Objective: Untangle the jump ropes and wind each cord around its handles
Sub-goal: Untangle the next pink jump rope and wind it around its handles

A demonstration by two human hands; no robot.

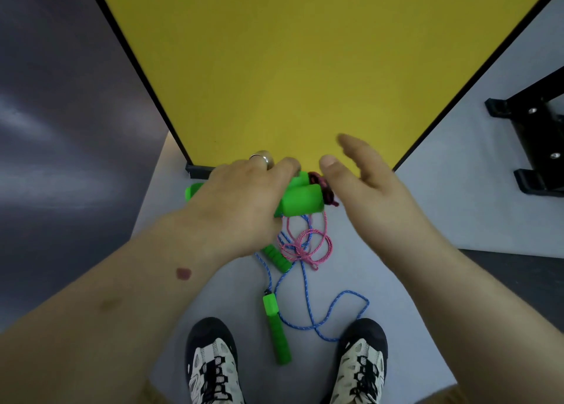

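Note:
My left hand (244, 196) grips a pair of green handles (300, 200) held side by side, with dark red cord (323, 187) bunched at their right end. My right hand (363, 174) hovers just right of that end, fingers straight, holding nothing. A pink cord (308, 245) hangs from the handles in a tangled loop. Below it a blue cord (308, 306) snakes over the floor, tied to a green handle (276, 327) lying between my shoes. Another green handle (276, 257) lies partly under my left wrist, crossed by both cords.
A yellow panel (305, 67) with a black frame stands upright right behind the hands. A black metal stand (537, 147) sits at the right. My two shoes (213, 364) are on the pale grey floor mat (427, 220).

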